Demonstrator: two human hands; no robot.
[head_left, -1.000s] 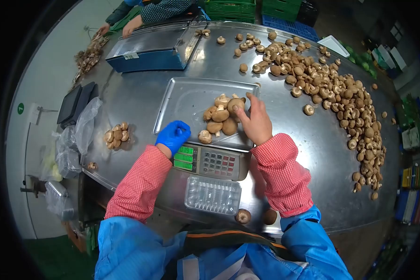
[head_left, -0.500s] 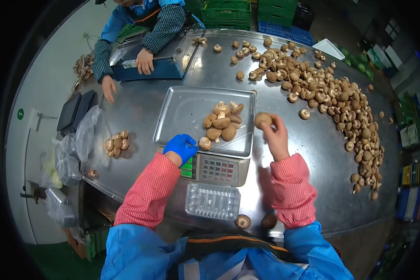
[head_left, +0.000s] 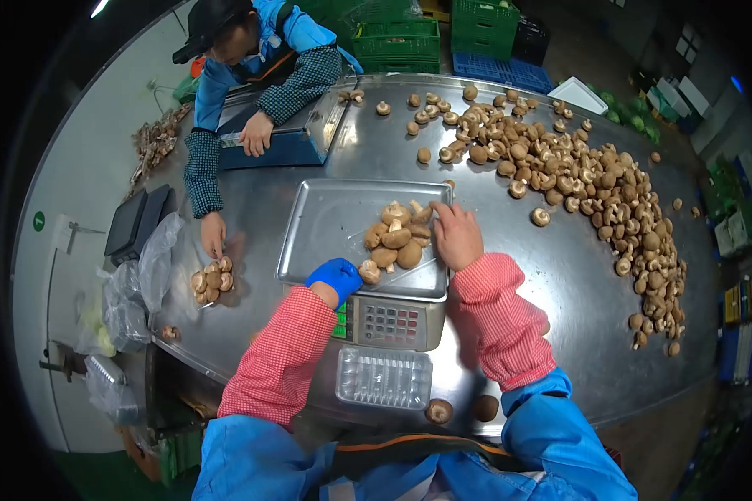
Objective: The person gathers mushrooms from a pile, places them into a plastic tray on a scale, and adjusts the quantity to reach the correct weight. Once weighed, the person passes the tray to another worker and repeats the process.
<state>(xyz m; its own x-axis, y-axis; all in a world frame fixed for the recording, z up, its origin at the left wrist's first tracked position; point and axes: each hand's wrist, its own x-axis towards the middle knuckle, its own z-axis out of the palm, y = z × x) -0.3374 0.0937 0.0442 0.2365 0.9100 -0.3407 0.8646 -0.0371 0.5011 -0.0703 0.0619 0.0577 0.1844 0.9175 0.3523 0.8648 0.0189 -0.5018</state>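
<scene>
Reaching in from the near side of a metal tray on a weighing scale, with a heap of mushrooms on the tray's right half. Showing the left hand, gloved in blue, at the tray's near rim, just beside a pale mushroom at the heap's near left; fingers curled inward, undersides hidden, so cannot tell whether gripping anything. Showing the bare right hand across the tray's right rim, palm down, fingers bent and partly spread toward the heap's right edge; cannot tell whether closed on a mushroom or only touching one.

Note, on the near side of the scale, a clear plastic container, ridged inside; to its right, two loose mushrooms, one pale brown and one darker. Compare the large pile of mushrooms, curving along the right and far parts of the steel table. Note also, at far left, a co-worker with one hand on a blue-sided box and the other just above a small cluster of mushrooms.
</scene>
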